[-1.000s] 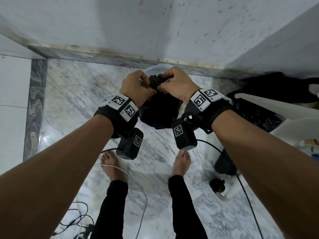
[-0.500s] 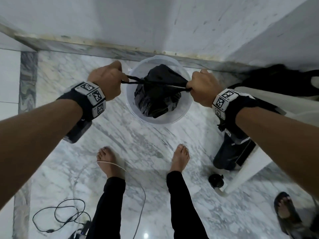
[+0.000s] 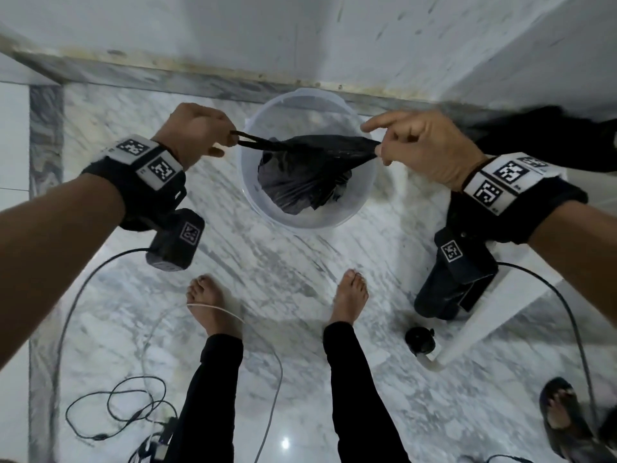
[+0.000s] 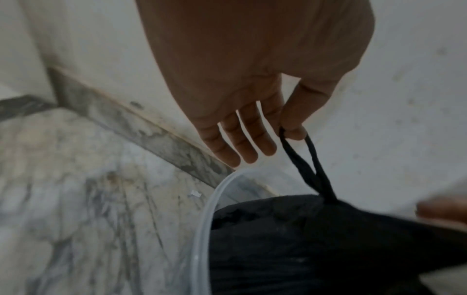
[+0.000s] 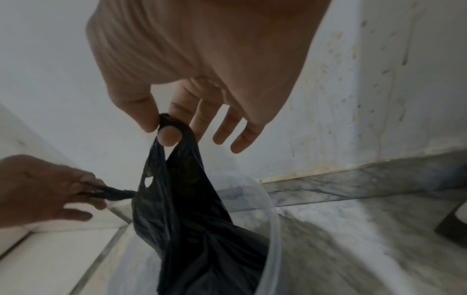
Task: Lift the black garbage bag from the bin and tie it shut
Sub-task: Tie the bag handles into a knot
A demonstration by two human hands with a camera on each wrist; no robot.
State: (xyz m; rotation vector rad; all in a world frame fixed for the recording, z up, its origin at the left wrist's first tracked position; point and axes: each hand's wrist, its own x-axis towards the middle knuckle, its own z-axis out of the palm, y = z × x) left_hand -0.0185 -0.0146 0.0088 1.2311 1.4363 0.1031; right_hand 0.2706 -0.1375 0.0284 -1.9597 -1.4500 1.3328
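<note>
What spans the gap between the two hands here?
In the head view, the black garbage bag's top stretches between the left hand and right hand, each pinching a handle, over the bin.

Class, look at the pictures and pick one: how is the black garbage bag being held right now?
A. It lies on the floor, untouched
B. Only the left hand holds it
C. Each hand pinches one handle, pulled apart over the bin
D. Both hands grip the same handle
C: the left hand pinches one thin handle and the right hand the other, stretching the garbage bag above the bin.
</note>
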